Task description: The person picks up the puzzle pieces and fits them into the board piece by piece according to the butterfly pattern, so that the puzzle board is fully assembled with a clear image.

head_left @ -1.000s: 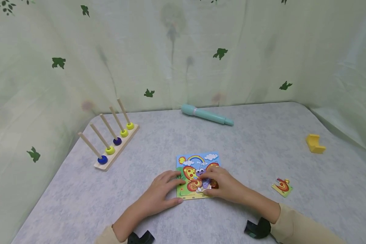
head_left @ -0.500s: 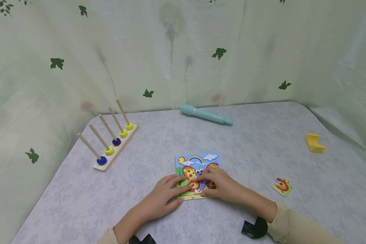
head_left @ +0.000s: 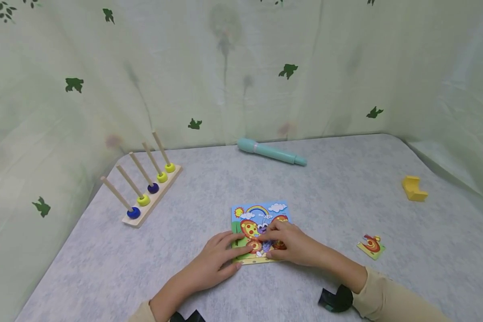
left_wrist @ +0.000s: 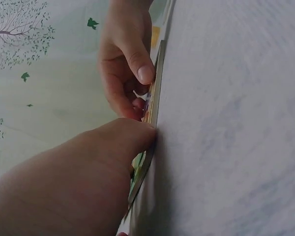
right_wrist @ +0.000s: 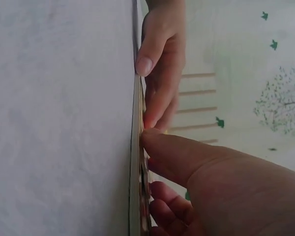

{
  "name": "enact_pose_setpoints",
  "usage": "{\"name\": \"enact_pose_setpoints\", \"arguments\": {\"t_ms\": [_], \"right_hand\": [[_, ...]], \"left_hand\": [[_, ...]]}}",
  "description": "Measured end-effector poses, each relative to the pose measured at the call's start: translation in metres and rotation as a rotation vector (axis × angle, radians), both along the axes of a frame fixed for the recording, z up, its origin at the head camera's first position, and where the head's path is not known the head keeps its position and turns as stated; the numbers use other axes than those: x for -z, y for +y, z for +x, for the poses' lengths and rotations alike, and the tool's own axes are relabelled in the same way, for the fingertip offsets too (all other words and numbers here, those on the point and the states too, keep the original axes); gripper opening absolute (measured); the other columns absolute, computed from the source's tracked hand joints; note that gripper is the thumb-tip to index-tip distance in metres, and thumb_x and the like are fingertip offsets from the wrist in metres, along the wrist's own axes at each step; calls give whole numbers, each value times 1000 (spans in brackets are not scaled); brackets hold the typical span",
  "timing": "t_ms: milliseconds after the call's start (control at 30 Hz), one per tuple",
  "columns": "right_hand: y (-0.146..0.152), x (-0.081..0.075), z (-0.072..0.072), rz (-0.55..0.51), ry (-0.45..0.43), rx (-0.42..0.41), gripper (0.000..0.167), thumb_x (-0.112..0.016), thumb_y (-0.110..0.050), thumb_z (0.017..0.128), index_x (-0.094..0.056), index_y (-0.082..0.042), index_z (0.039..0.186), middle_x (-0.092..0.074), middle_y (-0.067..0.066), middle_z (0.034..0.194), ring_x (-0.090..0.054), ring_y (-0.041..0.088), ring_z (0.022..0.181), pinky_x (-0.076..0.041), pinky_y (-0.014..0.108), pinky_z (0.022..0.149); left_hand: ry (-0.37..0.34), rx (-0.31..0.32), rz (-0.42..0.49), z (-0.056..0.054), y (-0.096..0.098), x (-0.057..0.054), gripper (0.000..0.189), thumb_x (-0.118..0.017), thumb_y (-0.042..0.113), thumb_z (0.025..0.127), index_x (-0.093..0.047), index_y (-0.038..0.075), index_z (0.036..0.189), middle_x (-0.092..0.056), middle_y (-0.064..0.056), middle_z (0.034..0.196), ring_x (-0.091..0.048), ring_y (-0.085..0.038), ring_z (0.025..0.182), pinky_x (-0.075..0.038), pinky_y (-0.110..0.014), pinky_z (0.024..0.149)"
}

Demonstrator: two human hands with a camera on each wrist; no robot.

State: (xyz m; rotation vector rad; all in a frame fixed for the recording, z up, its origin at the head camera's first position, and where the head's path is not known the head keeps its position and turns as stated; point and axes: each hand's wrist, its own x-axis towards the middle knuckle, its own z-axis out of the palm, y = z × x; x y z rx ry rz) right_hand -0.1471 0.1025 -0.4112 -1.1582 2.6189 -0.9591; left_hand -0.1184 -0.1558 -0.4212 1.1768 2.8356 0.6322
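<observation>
A square butterfly jigsaw puzzle (head_left: 277, 207) lies flat on the table in front of me. My left hand (head_left: 215, 259) rests on its left side, fingers stretched over the lower left wing and thumb at the near edge. With thumb and fingertips my right hand (head_left: 294, 243) pinches a puzzle piece (head_left: 267, 246) showing the purple body, low over the picture's lower middle. The right fingers cover part of the right wings. In the left wrist view the puzzle's edge (left_wrist: 160, 64) appears side-on, under both hands. A loose wing piece (head_left: 372, 247) lies to the right.
A wooden peg stand (head_left: 157, 201) with yellow and blue rings stands at the left. At the back lies a teal toy microphone (head_left: 271, 152). A yellow block (head_left: 414, 188) sits at the far right. A leaf-patterned curtain (head_left: 326, 89) hangs behind the table.
My left fingers have slid right, onto the lower left wing. My right hand has shifted slightly left with the body piece and now sits almost still. The other objects stay in place.
</observation>
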Motion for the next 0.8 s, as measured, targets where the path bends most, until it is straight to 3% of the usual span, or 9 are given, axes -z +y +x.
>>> {"name": "enact_pose_setpoints", "arguments": {"t_ms": [100, 233, 333, 567, 733, 800], "right_hand": [[1, -4, 1, 43, -31, 2, 43, -65, -24, 83, -56, -15, 124, -48, -6, 109, -43, 12, 95, -38, 31, 79], [5, -15, 5, 93, -116, 29, 50, -61, -29, 86, -47, -12, 131, -49, -1, 120, -44, 16, 109, -39, 37, 89], [13, -28, 11, 81, -134, 45, 53, -61, -30, 86, -43, -13, 133, -45, -1, 129, -38, 17, 119, -35, 41, 95], [55, -57, 31, -13, -33, 141, 60, -65, -31, 82, -38, -23, 136, -41, -8, 131, -37, 13, 119, -38, 40, 93], [95, -63, 48, -47, 94, 269, 65, -69, -30, 78, -39, -20, 135, -42, -4, 129, -41, 15, 115, -42, 44, 85], [112, -61, 54, -66, 148, 322, 68, -72, -28, 75, -40, -19, 134, -43, -4, 128, -40, 10, 114, -42, 34, 87]], "left_hand": [[-1, 1, 14, -1, -1, 2, 43, -55, 31, 88, -47, 34, 131, -36, 1, 137, -25, -26, 127, -22, -49, 99], [2, 9, 26, -2, -2, 4, 43, -55, 31, 89, -46, 34, 131, -36, 2, 137, -25, -25, 127, -22, -49, 99], [-3, 15, 36, -2, -3, 4, 43, -54, 31, 89, -46, 34, 132, -36, 2, 137, -26, -25, 127, -22, -49, 99], [-11, 16, 40, -2, -3, 4, 44, -53, 32, 90, -44, 35, 133, -35, 3, 138, -25, -24, 127, -21, -48, 100], [-32, 8, 40, -2, -2, 4, 45, -53, 33, 90, -43, 36, 133, -34, 3, 138, -24, -24, 128, -20, -48, 100], [-34, 5, 41, -2, -2, 3, 44, -53, 33, 90, -43, 35, 133, -34, 3, 138, -24, -24, 128, -20, -49, 100]]}}
